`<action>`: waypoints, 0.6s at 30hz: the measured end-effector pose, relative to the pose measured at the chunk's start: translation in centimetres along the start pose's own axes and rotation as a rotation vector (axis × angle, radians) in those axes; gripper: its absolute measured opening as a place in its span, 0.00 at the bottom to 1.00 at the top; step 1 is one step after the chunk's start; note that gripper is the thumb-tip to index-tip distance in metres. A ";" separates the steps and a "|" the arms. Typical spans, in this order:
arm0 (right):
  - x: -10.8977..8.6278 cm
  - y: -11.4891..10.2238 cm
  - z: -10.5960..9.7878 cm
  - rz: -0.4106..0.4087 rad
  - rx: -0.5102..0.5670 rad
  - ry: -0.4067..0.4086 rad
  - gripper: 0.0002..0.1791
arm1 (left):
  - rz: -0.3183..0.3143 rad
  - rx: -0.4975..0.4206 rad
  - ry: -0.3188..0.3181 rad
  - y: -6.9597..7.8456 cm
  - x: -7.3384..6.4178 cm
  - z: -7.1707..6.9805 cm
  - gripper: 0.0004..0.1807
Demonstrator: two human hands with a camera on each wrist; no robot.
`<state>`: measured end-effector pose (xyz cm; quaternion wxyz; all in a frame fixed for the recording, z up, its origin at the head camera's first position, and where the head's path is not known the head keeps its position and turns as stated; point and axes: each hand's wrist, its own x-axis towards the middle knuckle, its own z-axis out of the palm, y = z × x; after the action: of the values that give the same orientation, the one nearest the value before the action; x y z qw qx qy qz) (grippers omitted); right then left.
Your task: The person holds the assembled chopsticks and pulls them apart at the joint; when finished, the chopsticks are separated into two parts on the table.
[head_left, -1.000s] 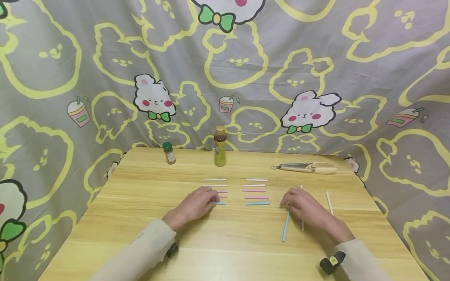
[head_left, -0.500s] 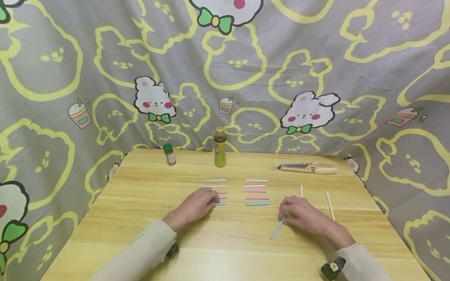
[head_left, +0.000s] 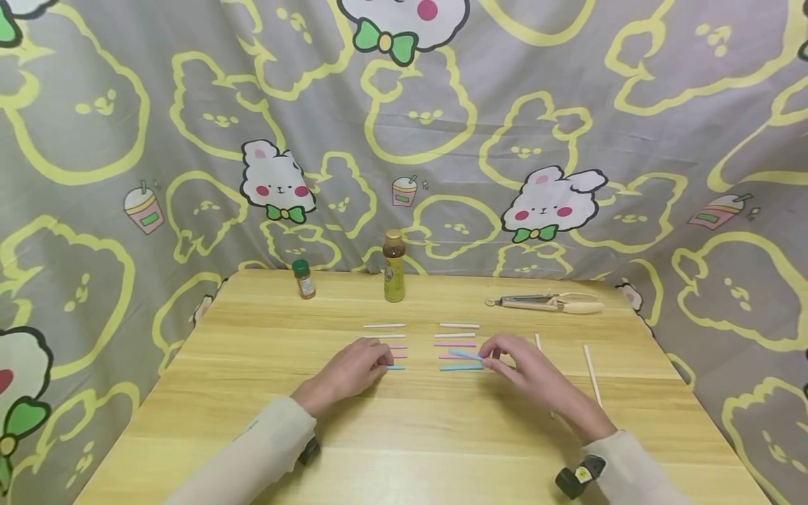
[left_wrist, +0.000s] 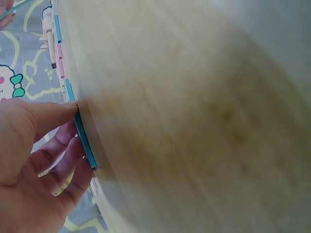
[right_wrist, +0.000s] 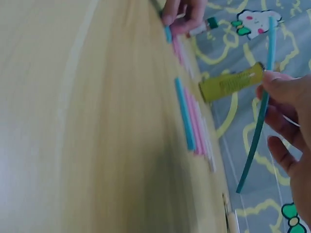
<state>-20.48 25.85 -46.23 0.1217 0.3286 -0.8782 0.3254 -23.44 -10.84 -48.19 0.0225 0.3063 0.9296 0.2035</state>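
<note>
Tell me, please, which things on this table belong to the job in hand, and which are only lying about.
In the job, it seems:
raised blue stick, in the right hand
second blue stick, at the left hand
third blue stick, pink sticks and white sticks, laid in rows
loose white sticks, probably

Just lying about:
green-capped jar
gold-capped bottle
tongs

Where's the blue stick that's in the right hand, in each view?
Head: just right of centre, the blue stick juts leftward from the right hand.
Left wrist: the blue stick is a thin line at the top-left corner.
Right wrist: the blue stick runs steeply down the right side.
Shared landmark: the left hand, visible in all three.
</note>
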 end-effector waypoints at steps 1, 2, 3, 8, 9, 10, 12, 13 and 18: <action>0.3 -0.3 0.2 -0.008 0.024 0.029 0.11 | -0.001 0.002 -0.001 0.0 0.0 0.0 0.05; 0.6 -0.6 0.4 -0.018 0.045 0.053 0.12 | -0.002 0.004 0.001 -0.1 -0.1 0.0 0.05; 0.9 -0.9 0.6 -0.022 0.069 0.070 0.13 | -0.002 0.009 0.006 -0.1 -0.1 0.0 0.05; 1.7 -2.2 2.3 0.041 0.209 0.066 0.11 | 0.011 0.005 0.053 0.4 0.0 -0.1 0.06; 1.8 -2.5 2.7 0.078 0.241 0.056 0.09 | 0.018 -0.009 0.059 0.6 0.1 -0.1 0.07; 1.9 -2.8 3.1 0.115 0.272 0.047 0.07 | 0.027 -0.028 0.060 0.8 0.1 -0.1 0.08; 2.1 -3.4 4.0 0.188 0.315 0.032 0.06 | 0.047 -0.079 0.048 1.5 0.3 -0.3 0.11; 2.1 -3.6 4.4 0.211 0.333 0.028 0.06 | 0.061 -0.109 0.037 1.8 0.3 -0.3 0.13; 2.7 -4.4 6.2 0.243 0.424 0.030 0.05 | 0.096 -0.254 -0.015 3.3 0.3 -0.5 0.17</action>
<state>-19.61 17.96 -47.62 0.0231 0.2338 -0.8215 0.5196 -21.96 -8.43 -46.45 0.0583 0.3468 0.8805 0.3180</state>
